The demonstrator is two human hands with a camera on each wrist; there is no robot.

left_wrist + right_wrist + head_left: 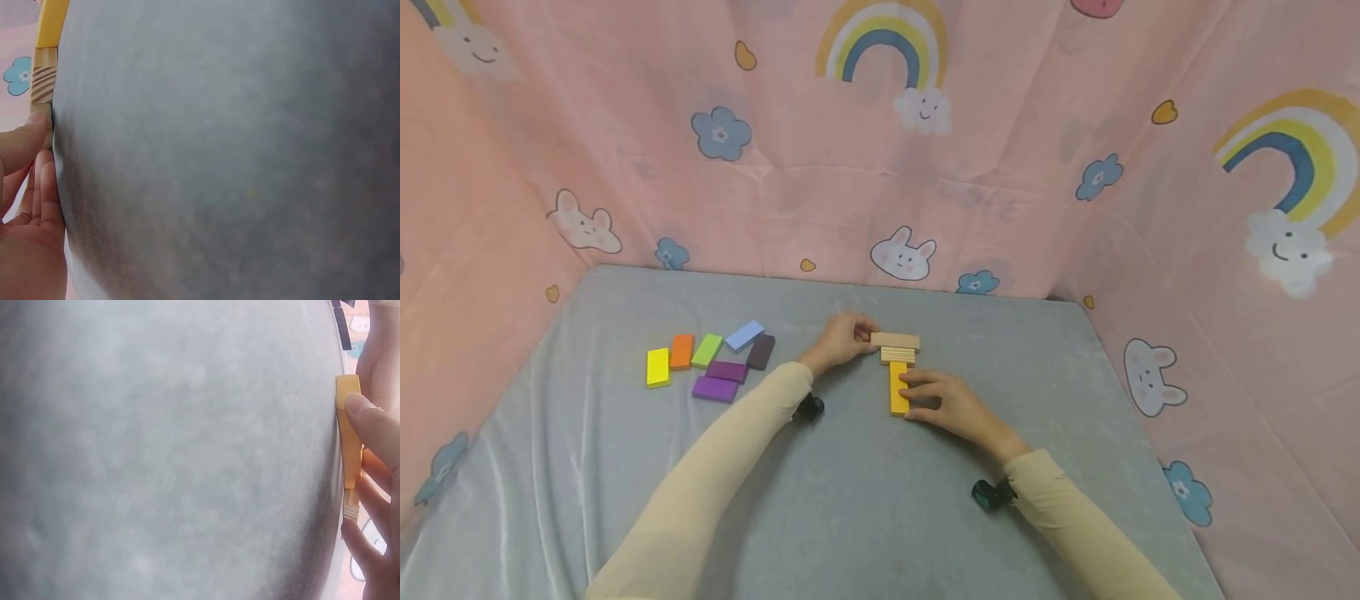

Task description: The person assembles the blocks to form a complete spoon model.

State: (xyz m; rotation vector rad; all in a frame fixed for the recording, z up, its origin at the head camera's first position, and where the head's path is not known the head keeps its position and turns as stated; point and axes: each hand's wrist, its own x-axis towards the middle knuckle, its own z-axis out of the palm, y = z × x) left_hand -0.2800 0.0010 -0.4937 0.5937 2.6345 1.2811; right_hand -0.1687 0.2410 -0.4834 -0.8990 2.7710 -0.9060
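A plain wooden block (895,341) lies crosswise at the far end of a small row. My left hand (847,337) pinches its left end, thumb and fingers at that end in the left wrist view too. Against its near side sits a striped wood-grain block (898,356). Below that, a yellow-orange block (898,390) lies lengthwise toward me, making a T shape. My right hand (953,404) touches the right side of this block with fingers spread along it. In the right wrist view the thumb rests by the near end of the yellow-orange block (350,437).
Left on the grey cloth (850,500) lie loose blocks: yellow (657,367), orange (682,352), green (707,351), light blue (744,335), dark (762,352) and two purple ones (715,389). A pink patterned curtain (790,208) stands behind and at the sides.
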